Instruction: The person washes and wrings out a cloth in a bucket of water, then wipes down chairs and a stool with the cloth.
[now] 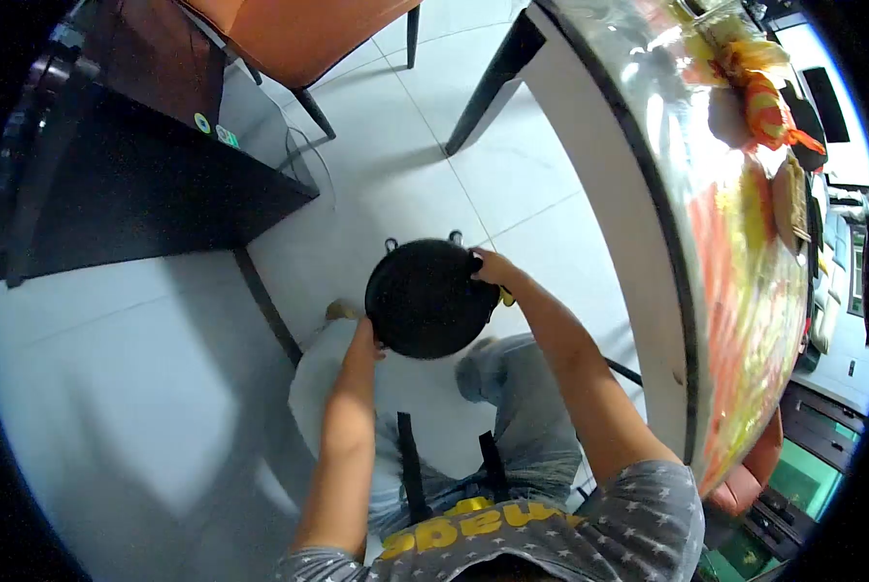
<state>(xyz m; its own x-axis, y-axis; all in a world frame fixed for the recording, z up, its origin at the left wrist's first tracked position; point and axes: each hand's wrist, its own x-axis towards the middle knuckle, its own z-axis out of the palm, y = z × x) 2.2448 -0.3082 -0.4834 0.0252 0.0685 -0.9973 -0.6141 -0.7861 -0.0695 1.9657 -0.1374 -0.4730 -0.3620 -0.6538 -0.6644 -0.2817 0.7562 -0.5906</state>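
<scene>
Between my hands is a round black disc-shaped object (432, 299), like a low stool seat, its broad face turned up toward me. Two small shiny parts that look like caster wheels show past its far rim. My left hand (370, 339) grips its near left edge, with most fingers hidden. On the right rim, my right hand (492, 270) is closed around the edge, close to a small dark knob-like part. A small yellow piece (507, 297) shows just below that hand. The disc is in front of my knees, above the tiled floor (395, 194).
A table (682, 242) with a shiny patterned cover runs along my right, bearing an orange-red wrapped package (766, 109). Black furniture (153, 184) stands on the left. A brown chair (303, 34) is at the far side, and a thin cable (326, 170) lies on the floor.
</scene>
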